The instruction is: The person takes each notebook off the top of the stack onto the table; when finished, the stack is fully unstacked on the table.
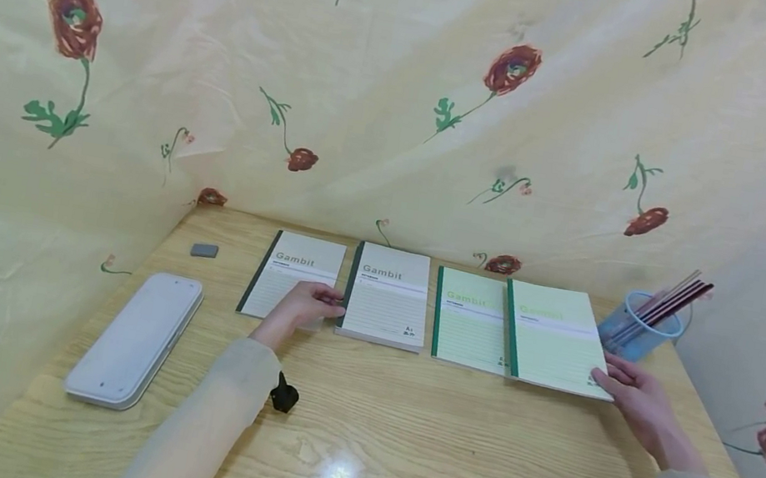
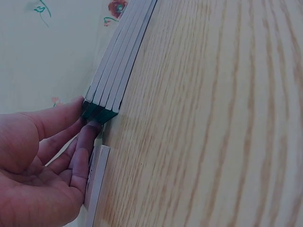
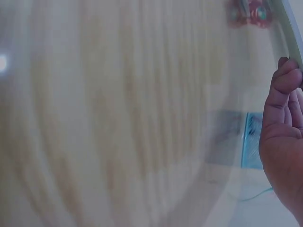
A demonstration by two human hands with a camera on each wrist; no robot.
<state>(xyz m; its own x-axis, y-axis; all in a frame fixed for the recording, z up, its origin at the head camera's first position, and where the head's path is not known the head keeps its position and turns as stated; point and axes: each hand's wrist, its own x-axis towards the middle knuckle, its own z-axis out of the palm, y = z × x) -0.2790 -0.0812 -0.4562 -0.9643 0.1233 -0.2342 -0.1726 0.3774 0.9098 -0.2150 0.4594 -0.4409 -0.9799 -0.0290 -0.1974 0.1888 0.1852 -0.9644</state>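
green notebook (image 1: pixel 557 336) corner seemingly touching right hand (image 1: pixel 638 396) fingertips.

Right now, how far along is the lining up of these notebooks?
Four notebooks lie in a row. The left hand presses the spine edge of the thick white stack, beside a thin white notebook. The right hand touches the green notebook, which overlaps the other green one. That overlap remains.

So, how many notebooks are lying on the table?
4, in a row: grey notebook under the left hand, thick grey stack beside it, green notebook, then overlapping green notebook by the right hand.
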